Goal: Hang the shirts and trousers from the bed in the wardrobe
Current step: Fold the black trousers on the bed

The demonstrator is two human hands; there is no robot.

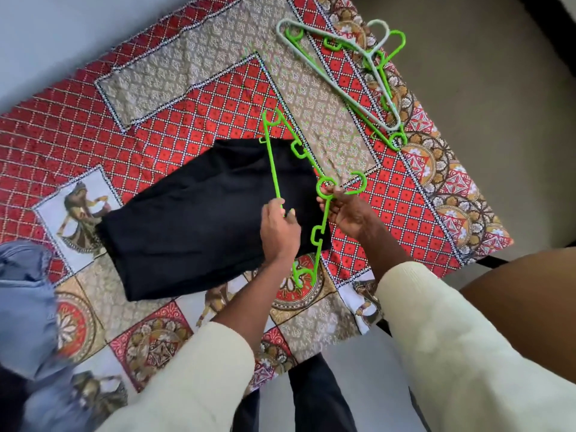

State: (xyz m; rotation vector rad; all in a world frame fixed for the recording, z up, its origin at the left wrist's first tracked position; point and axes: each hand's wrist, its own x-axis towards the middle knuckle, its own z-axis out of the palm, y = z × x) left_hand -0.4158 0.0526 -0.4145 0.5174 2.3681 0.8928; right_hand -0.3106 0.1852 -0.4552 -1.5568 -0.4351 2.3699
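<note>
While we hold the green hanger (297, 151) with both hands, left hand (278, 227) pinching its bottom bar and right hand (349, 213) closed at its neck, the folded black trousers (199, 219) lie right under our hands, long side running off past our left hand (the nearer one). Spare hangers (352, 67) wait beyond our right hand on the patterned bedspread (187, 98), floor beside it.

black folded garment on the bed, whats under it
The black garment lies flat on the patterned bedspread, which shows all round it. Above it both hands hold a green hanger. Whether anything else lies beneath the cloth cannot be seen.
</note>
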